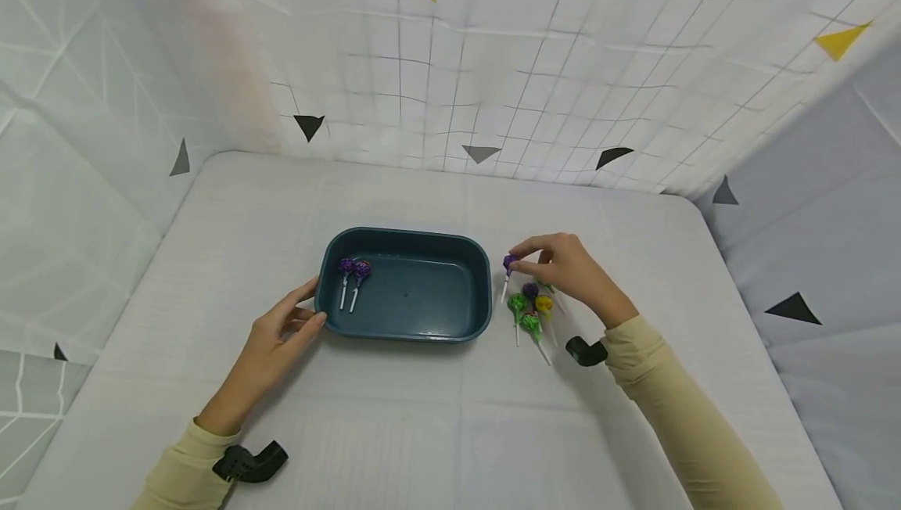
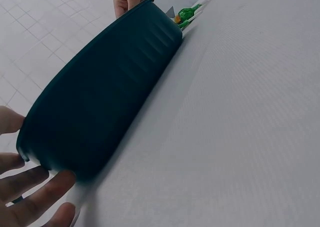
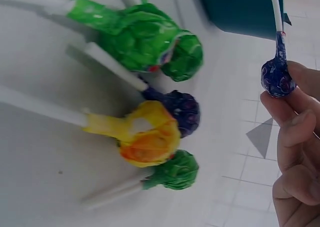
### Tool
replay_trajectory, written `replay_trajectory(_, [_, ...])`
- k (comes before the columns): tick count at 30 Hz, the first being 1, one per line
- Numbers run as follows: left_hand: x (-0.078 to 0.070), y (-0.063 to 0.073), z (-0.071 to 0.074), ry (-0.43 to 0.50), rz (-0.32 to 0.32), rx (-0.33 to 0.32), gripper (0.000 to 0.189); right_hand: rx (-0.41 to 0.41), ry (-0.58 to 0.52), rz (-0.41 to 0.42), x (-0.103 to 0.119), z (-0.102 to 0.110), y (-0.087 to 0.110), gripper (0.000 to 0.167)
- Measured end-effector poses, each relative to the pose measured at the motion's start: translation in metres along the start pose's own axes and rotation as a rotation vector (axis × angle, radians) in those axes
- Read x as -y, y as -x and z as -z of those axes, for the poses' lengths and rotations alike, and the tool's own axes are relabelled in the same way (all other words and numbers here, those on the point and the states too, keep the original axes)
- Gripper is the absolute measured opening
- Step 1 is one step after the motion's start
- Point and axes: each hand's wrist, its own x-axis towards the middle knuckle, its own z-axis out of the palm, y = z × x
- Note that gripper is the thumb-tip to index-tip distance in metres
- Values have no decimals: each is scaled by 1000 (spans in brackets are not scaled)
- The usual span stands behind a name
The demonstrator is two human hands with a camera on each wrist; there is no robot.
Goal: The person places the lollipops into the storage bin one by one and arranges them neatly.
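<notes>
My right hand [image 1: 559, 263] pinches a purple lollipop [image 1: 507, 261] by its wrapped head between thumb and fingertips, its white stick hanging down, just right of the dark teal tray [image 1: 406, 336]. In the right wrist view the same purple lollipop [image 3: 278, 78] shows clear of the pile. Below that hand lie green lollipops [image 3: 137, 37], a yellow lollipop [image 3: 150, 132] and another purple lollipop [image 3: 185, 112]. My left hand [image 1: 278, 338] touches the tray's left end with spread, nearly straight fingers. Two purple lollipops [image 1: 362, 270] lie side by side at the left inside the tray.
A white cloth covers the table [image 1: 394, 432]. White curtains [image 1: 507, 64] with grid lines and dark and yellow triangles hang behind and at both sides. Each wrist wears a black camera mount [image 1: 251, 463].
</notes>
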Motion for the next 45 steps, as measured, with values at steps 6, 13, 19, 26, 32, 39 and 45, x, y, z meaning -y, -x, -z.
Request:
replay_trajectory(6, [1,0,1,3,-3,-3,57,-5,9,25,10,7,-2,26])
replay_trajectory(13, [2,0,2,2,1,-1,58,10,24,43,21,11,-6,26])
replay_trajectory(19, [2,0,2,3,-1,0,58,30,23,64,28,13,-10,25])
replay_trajectory(26, [3,0,2,3,-5,1,58,41,19,105,35,13,-16,23])
replay_trajectory(32, [3,-1,2,2,-9,3,57,61,20,127,43,10,-20,22])
replay_trajectory(39, [4,-1,1,-2,-12,2,57,86,23,134,51,8,-25,20])
replay_trajectory(45, [4,-1,1,4,-5,1,57,104,23,144,55,4,-30,20])
